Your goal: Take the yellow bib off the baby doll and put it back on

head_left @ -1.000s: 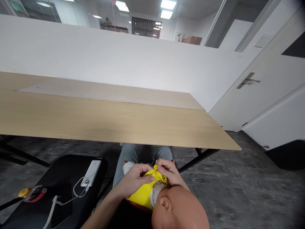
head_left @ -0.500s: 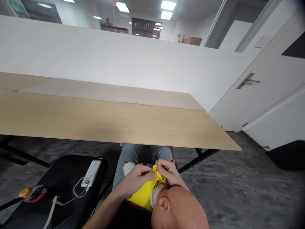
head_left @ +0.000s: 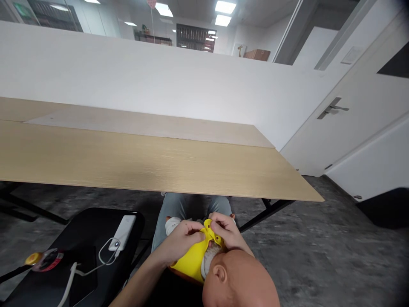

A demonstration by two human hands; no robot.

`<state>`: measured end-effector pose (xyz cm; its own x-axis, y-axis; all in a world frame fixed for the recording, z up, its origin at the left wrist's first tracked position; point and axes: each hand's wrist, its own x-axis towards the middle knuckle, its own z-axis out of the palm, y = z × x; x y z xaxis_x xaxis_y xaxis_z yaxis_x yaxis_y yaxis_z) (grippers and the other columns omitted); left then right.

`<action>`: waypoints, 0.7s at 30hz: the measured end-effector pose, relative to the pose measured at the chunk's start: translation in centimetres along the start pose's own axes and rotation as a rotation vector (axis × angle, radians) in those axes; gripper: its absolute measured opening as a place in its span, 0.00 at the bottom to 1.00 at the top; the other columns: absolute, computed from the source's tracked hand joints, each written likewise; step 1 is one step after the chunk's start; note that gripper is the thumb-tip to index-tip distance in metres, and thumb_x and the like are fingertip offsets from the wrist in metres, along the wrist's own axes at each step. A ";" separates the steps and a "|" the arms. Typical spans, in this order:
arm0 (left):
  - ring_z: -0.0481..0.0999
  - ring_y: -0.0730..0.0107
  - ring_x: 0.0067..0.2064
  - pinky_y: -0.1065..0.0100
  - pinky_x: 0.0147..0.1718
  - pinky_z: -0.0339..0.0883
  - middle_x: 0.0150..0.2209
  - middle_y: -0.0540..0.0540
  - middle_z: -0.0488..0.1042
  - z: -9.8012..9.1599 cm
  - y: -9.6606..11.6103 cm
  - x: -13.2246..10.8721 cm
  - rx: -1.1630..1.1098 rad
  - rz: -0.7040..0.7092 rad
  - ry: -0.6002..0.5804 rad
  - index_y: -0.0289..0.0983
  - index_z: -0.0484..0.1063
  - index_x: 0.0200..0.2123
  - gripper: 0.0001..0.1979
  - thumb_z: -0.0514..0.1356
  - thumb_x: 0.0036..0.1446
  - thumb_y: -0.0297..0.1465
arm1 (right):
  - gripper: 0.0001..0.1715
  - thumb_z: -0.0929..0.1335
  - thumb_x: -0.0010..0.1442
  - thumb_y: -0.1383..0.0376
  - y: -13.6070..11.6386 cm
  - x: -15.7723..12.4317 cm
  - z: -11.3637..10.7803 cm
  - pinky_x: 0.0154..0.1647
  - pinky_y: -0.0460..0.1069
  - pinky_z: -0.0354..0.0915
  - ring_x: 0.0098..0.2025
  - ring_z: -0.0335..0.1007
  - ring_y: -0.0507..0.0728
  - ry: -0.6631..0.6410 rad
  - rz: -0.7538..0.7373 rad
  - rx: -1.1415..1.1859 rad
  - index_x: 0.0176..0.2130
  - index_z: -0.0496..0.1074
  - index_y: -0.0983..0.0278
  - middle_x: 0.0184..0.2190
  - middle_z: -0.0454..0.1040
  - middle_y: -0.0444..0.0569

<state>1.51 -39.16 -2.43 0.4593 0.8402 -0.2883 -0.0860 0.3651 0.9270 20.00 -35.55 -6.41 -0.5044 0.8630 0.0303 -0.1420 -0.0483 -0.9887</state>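
A baby doll [head_left: 241, 279] lies on my lap with its bald head toward me, dressed in something light-coloured. Over its front is a yellow bib [head_left: 191, 261] whose neck strap has small holes. My left hand [head_left: 187, 238] pinches one strap end between thumb and fingers. The other end, with holes showing, is gripped by my right hand [head_left: 225, 228]. Both strap ends meet or overlap at the doll's neck; whether they are fastened I cannot tell. The doll's face is mostly hidden.
A wooden table [head_left: 198, 166] stretches ahead, its front edge above my knees. To the left, a black chair seat [head_left: 86, 226] carries a white power bank [head_left: 123, 232] with a cable, and a bottle with a yellow cap [head_left: 33, 258]. A white door [head_left: 358, 111] stands at right.
The yellow strap ends have shifted slightly between my fingers, and more of the holed strap shows. Both hands stay in nearly the same place at the doll's neck.
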 end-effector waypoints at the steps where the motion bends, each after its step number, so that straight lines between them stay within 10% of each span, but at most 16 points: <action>1: 0.71 0.71 0.31 0.72 0.31 0.61 0.29 0.48 0.77 0.0 0.0 0.0 -0.007 0.004 -0.003 0.33 0.81 0.33 0.11 0.59 0.52 0.29 | 0.21 0.69 0.60 0.53 0.0 0.0 0.0 0.22 0.43 0.54 0.24 0.58 0.48 0.007 0.011 0.013 0.26 0.63 0.65 0.24 0.62 0.44; 21: 0.71 0.73 0.29 0.72 0.30 0.61 0.29 0.48 0.76 0.0 -0.2 -0.2 -0.100 -0.041 0.011 0.33 0.76 0.31 0.07 0.60 0.53 0.30 | 0.24 0.66 0.62 0.49 0.8 -0.2 -0.8 0.25 0.45 0.50 0.24 0.52 0.49 0.148 0.049 -0.002 0.28 0.59 0.64 0.23 0.60 0.42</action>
<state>1.48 -39.40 -2.54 0.4547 0.8278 -0.3285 -0.1558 0.4370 0.8858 20.67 -35.32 -7.36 -0.3794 0.9244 -0.0399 -0.1184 -0.0913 -0.9888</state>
